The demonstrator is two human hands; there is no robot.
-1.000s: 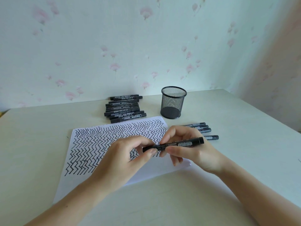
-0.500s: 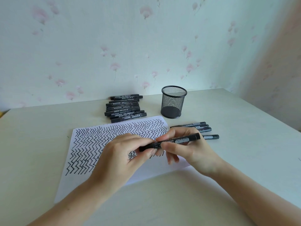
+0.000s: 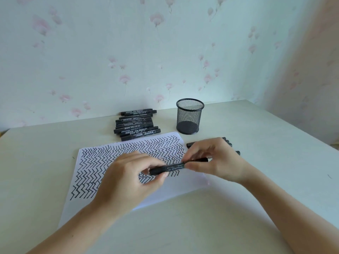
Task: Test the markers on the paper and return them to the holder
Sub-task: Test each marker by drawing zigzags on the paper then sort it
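Both hands hold one black marker [image 3: 174,167] level above the white paper [image 3: 102,162], which is covered with black zigzag lines. My left hand [image 3: 128,180] pinches the marker's left end, where the cap is. My right hand [image 3: 214,160] grips its right part between thumb and fingers. The black mesh holder [image 3: 189,116] stands upright and looks empty behind the paper's far right corner. A pile of several black markers [image 3: 136,124] lies to the left of the holder.
A few more black markers [image 3: 229,143] lie on the table right of the paper, mostly hidden behind my right hand. The pale table [image 3: 275,162] meets a floral wall at the back and right. Its left edge shows at far left.
Both hands have slid left with the marker. It now sits lower at its left end, and my right hand covers more of the markers lying on the table.
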